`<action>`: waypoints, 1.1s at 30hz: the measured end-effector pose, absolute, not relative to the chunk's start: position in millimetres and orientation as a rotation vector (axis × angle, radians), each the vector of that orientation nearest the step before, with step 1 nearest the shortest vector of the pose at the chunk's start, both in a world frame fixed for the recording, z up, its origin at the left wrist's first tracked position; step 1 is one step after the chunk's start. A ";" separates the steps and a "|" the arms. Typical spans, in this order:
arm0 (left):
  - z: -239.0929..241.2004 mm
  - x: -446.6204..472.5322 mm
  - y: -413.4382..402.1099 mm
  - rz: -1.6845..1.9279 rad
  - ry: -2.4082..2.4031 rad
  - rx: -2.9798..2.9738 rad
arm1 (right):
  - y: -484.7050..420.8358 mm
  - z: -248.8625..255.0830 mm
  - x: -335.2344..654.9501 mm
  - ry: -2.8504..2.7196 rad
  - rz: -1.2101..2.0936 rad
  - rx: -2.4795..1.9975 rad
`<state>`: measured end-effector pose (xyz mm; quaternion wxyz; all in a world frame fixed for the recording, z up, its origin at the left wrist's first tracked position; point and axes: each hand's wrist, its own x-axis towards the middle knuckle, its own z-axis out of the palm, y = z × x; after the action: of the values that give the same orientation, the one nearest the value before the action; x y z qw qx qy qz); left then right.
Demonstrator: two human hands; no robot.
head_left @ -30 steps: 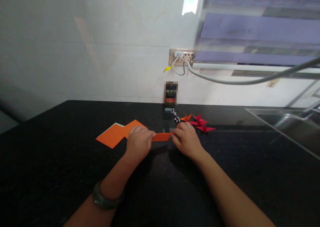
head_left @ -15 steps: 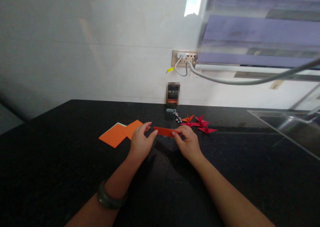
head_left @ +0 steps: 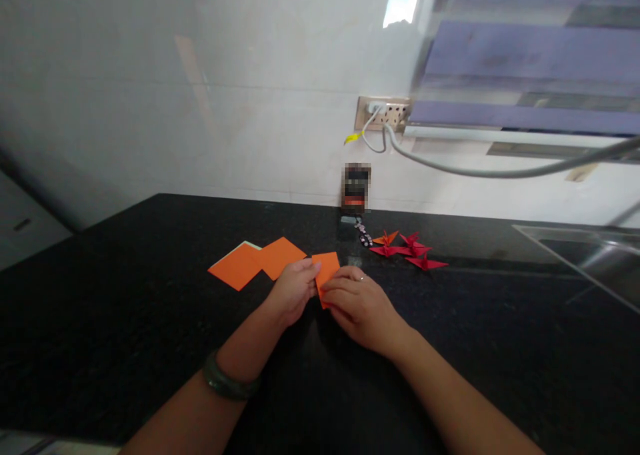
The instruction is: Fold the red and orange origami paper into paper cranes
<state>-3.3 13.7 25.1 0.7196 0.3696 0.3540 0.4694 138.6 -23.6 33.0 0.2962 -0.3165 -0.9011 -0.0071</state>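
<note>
A folded orange sheet of origami paper (head_left: 327, 267) is held between my hands, just above or on the dark counter; I cannot tell which. My left hand (head_left: 295, 287) pinches its left edge, thumb on top. My right hand (head_left: 357, 305) has its fingers curled over the lower right part, hiding that edge. To the left lie loose orange paper squares (head_left: 237, 268), overlapping one another, with a pale sheet edge showing beneath. Beyond my right hand sit several folded paper cranes (head_left: 425, 263), mostly red, plus an orange one (head_left: 386, 238).
A blurred-out upright device (head_left: 355, 188) with a beaded strap (head_left: 365, 235) leans at the wall. A socket plate (head_left: 383, 113) with a grey cable (head_left: 470, 171) is above it. The sink (head_left: 590, 255) lies at the right of the black counter (head_left: 150, 348).
The orange paper has turned from a thin, edge-on strip to an upright rectangle facing me. My right hand has moved lower and now lies over it. The view has shifted slightly left.
</note>
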 end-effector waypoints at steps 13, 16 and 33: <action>17.5 -2.0 10.7 0.827 0.707 0.991 | -11.3 17.0 143.6 -1.899 0.097 -1.270; 20.5 -0.6 7.9 0.787 0.694 1.087 | -10.6 17.5 144.2 -1.871 0.083 -1.261; 15.4 4.5 5.8 0.780 0.800 1.361 | -13.6 19.2 141.2 -1.740 0.242 -1.308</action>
<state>4.5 5.8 15.4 0.6366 0.5960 0.3504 0.3417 141.2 -13.6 19.2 0.4580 -0.5310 -0.7061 0.0983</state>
